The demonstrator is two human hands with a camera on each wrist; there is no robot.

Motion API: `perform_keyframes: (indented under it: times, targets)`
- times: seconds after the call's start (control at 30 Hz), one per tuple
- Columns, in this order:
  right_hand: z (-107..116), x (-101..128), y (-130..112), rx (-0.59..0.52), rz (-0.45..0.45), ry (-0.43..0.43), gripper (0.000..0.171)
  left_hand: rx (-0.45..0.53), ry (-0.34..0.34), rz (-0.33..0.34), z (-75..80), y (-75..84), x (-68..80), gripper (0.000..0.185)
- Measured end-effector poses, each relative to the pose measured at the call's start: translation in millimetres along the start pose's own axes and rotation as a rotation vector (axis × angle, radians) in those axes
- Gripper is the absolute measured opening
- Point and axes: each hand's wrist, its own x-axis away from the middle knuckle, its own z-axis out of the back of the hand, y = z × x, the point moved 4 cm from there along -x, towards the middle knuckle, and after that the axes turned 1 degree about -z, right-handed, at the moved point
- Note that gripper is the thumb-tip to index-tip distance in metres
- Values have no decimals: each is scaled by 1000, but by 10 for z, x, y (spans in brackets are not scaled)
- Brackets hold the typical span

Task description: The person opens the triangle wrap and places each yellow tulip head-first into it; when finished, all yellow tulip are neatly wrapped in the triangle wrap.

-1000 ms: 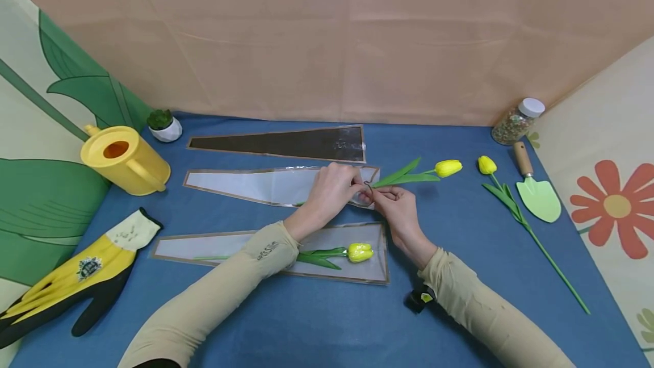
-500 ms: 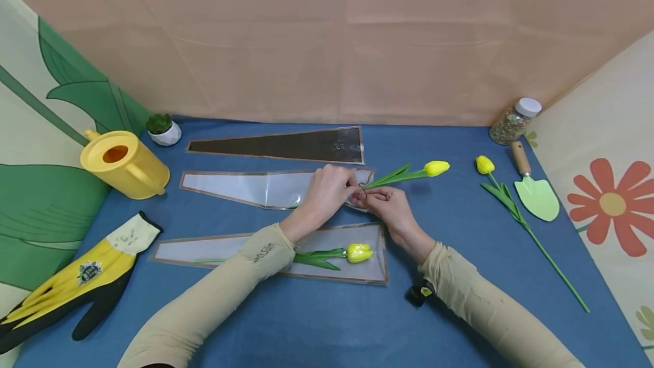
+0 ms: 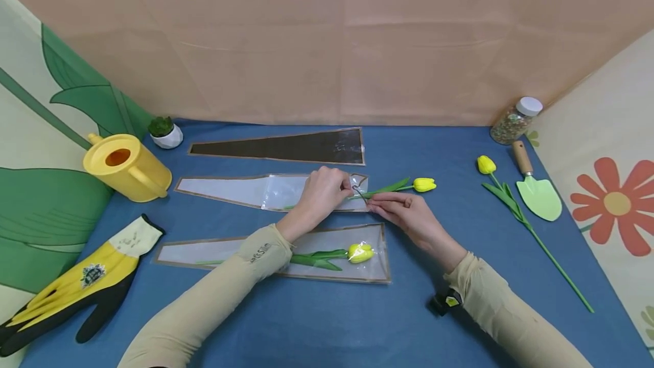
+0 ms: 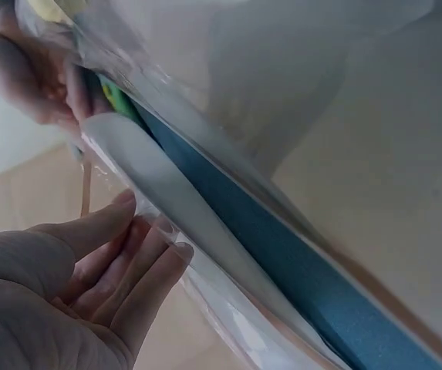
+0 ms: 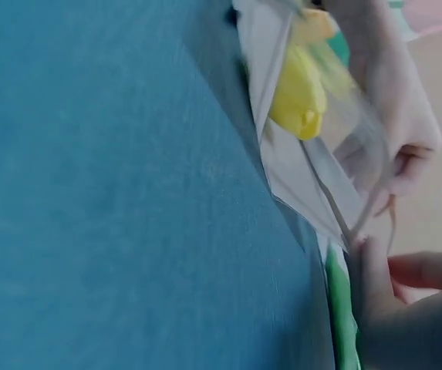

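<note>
On my feed, the right grip [image 3: 409, 217] pinches the near edge of the long, tapered, white-and-clear plastic sleeve [image 3: 225, 187]; just beyond, the yellow, green-leaved tulip [image 3: 390, 188] lies stem inside, bloom outside; my left grip [image 3: 321, 193] pinches the far edge.

At the left fingers [image 3: 346, 183] and right fingers [image 3: 385, 205], the mouth of the middle bag [image 3: 230, 189], its length off to the left; in it, the stem of one tulip [image 3: 390, 187], flower outside, to their right. Behind the fingers, on the bench [image 3: 327, 322], a rear bag [image 3: 286, 145]. In front of them, a front bag [image 3: 327, 240] with a second tulip [image 3: 317, 262] inside. Well left: a watering can [image 3: 128, 169], a potted plant [image 3: 166, 134] behind it, a glove [image 3: 102, 271] before it. Well right: a third tulip [image 3: 518, 216], a trowel [image 3: 539, 195] just beside, a jar [image 3: 512, 124] behind both.
</note>
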Motion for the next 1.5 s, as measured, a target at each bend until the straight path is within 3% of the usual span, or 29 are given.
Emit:
perform_keyframes:
  times: [0.23, 0.4, 0.67, 1.0, 1.2, 1.5]
  targets:
    - [335, 232, -91, -277, 74, 150, 46, 20, 17, -2, 28, 14, -11, 9]
    - [463, 318, -104, -421, 64, 190, 53, 26, 5, 5, 27, 19, -12, 8]
    - [445, 301, -27, -393, 22, 197, 62, 26, 0, 12, 20, 19, 22, 10]
    - [381, 300, 15, -770, -112, 255, 61, 55, -21, 2, 7, 53, 33, 11]
    - [312, 255, -6, -855, -133, 235, 63, 56, -8, -14, 10, 55, 28, 11]
    - [259, 162, -4, -907, -140, 284, 64, 56, -26, -9, -6, 52, 29, 9]
